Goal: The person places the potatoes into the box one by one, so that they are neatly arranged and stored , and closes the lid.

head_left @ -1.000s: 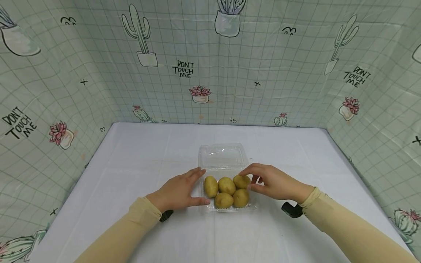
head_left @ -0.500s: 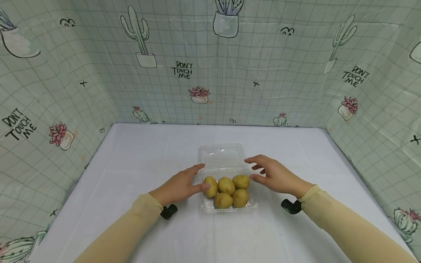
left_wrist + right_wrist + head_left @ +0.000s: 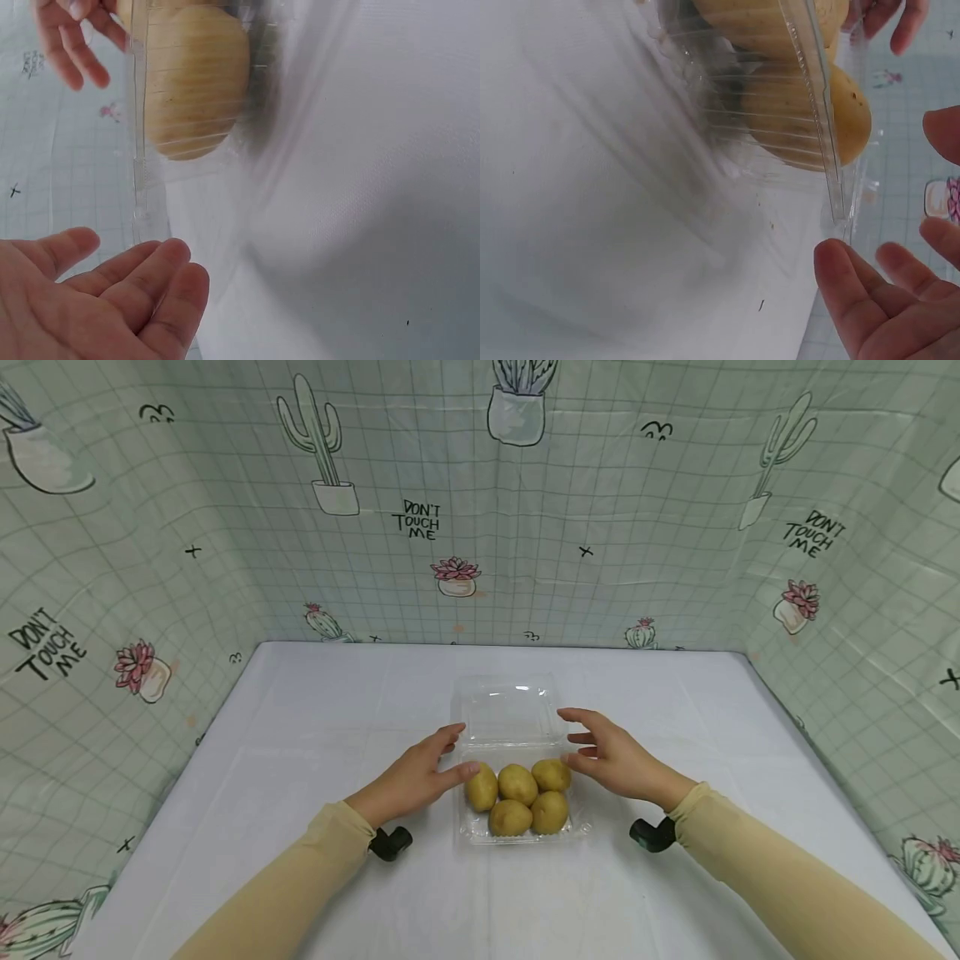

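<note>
A clear plastic clamshell box (image 3: 480, 837) lies on the white table with several yellow potatoes (image 3: 517, 785) in its base. Its hinged lid (image 3: 510, 717) is thrown back on the far side. At the lid's left edge are the fingertips of my left hand (image 3: 416, 783), thumb over the leftmost potato. My right hand (image 3: 621, 764) reaches along the opposite edge, thumb near the far right potato. Both hands have relaxed, spread fingers and grip nothing. In the right wrist view, the fingertips (image 3: 834, 259) are close to the box's rim; contact cannot be told.
White cloth covers the table (image 3: 360, 702). A pale checked curtain (image 3: 517, 527) printed with cacti stands behind and at both sides. Black wrist cameras (image 3: 392, 843) hang below each wrist.
Both hands have moved away from the potatoes toward the back, to the lid's sides. The lid's far edge now appears slightly raised. The potatoes lie as before.
</note>
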The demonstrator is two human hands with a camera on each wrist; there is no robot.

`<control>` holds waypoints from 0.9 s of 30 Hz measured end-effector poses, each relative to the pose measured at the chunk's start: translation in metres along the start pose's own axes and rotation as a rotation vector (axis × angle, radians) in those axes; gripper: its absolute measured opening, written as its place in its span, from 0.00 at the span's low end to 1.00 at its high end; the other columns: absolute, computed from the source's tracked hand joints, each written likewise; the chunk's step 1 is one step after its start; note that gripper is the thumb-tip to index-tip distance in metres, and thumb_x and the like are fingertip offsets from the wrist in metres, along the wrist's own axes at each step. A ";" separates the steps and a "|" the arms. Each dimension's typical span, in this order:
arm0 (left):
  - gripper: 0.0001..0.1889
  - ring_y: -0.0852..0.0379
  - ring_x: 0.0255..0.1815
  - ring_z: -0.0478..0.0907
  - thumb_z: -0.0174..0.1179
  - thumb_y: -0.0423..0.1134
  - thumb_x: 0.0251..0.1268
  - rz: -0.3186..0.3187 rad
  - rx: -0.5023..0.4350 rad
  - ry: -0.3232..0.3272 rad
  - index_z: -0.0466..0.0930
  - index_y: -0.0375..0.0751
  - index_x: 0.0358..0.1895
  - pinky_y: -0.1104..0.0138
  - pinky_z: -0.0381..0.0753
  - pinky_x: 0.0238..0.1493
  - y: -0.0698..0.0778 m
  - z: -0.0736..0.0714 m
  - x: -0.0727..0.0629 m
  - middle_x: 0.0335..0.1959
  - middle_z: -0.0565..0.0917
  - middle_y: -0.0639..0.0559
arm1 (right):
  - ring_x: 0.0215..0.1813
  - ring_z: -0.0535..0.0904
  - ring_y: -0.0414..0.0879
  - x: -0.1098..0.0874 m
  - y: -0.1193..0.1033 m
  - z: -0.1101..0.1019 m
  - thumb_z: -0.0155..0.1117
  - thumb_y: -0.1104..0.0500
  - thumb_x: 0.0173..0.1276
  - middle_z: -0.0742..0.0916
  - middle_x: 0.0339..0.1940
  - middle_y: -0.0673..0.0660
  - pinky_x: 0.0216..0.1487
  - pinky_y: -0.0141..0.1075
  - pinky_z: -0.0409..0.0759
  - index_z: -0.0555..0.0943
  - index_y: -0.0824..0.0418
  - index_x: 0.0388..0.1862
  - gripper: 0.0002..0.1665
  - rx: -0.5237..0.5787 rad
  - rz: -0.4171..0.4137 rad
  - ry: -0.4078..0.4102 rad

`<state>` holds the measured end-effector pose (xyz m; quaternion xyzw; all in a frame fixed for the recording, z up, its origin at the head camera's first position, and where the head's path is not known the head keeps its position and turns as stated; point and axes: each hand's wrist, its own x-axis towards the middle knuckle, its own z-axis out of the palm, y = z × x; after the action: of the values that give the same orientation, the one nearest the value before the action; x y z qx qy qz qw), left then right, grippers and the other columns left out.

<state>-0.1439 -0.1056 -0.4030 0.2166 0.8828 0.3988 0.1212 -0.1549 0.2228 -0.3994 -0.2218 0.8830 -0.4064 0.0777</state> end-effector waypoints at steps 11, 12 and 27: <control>0.46 0.42 0.69 0.69 0.60 0.55 0.71 -0.015 -0.129 0.060 0.42 0.43 0.81 0.51 0.67 0.68 0.003 -0.002 0.001 0.69 0.70 0.37 | 0.63 0.76 0.63 -0.003 -0.002 -0.001 0.66 0.61 0.71 0.58 0.79 0.67 0.56 0.46 0.80 0.50 0.58 0.81 0.47 0.063 0.023 0.058; 0.47 0.42 0.69 0.69 0.60 0.55 0.71 -0.019 -0.134 0.063 0.41 0.43 0.81 0.51 0.67 0.68 0.003 -0.002 0.001 0.69 0.71 0.37 | 0.64 0.76 0.63 -0.003 -0.002 -0.001 0.66 0.61 0.71 0.60 0.78 0.68 0.56 0.46 0.80 0.49 0.58 0.81 0.48 0.072 0.024 0.056; 0.47 0.45 0.66 0.72 0.58 0.56 0.71 -0.037 -0.143 0.081 0.41 0.42 0.81 0.52 0.68 0.67 0.006 -0.004 0.001 0.65 0.74 0.40 | 0.66 0.73 0.64 -0.006 -0.004 -0.010 0.63 0.61 0.74 0.68 0.72 0.68 0.60 0.54 0.76 0.45 0.58 0.81 0.48 0.112 0.023 0.060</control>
<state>-0.1446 -0.1045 -0.3957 0.1748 0.8601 0.4670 0.1077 -0.1514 0.2297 -0.3903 -0.1945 0.8633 -0.4607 0.0681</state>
